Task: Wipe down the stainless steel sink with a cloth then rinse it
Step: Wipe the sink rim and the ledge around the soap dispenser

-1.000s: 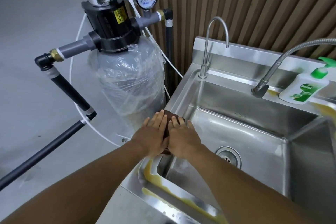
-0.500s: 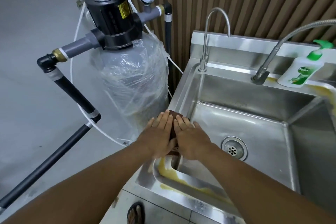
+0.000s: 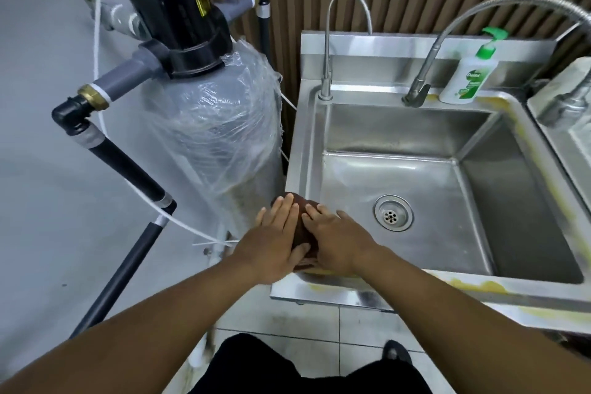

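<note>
Right now we have both hands spread flat. Our left hand [image 3: 275,241] and right hand [image 3: 335,240] lie side by side, palms down and fingers straight, thumbs almost touching. They press down and grip nothing. Under them is the brown cloth [image 3: 302,203], which shows only as a dark strip between and just ahead of the fingers. It lies on the near-left corner of the sink [image 3: 295,153], where the left rim meets the front rim.

We judge the cloth to be soft and light. It should bunch or slide under the palms rather than keep its shape, especially on smooth steel. Flat pressure suits wiping the rim. To carry the cloth down into the basin we would gather a fold under curled fingers.

The rim here is narrow and its outer lip drops away to the floor. The plastic-wrapped filter tank [image 3: 211,137] stands just beside the rim, so our left hand has little room on that side. To the right the basin is open, with only the drain [image 3: 393,213] in its floor. Yellow residue [image 3: 473,285] streaks the front rim. On the back ledge stand the gooseneck tap [image 3: 327,41], the hose tap [image 3: 447,32] and the soap bottle [image 3: 468,77], which we would have to wipe around.
</note>
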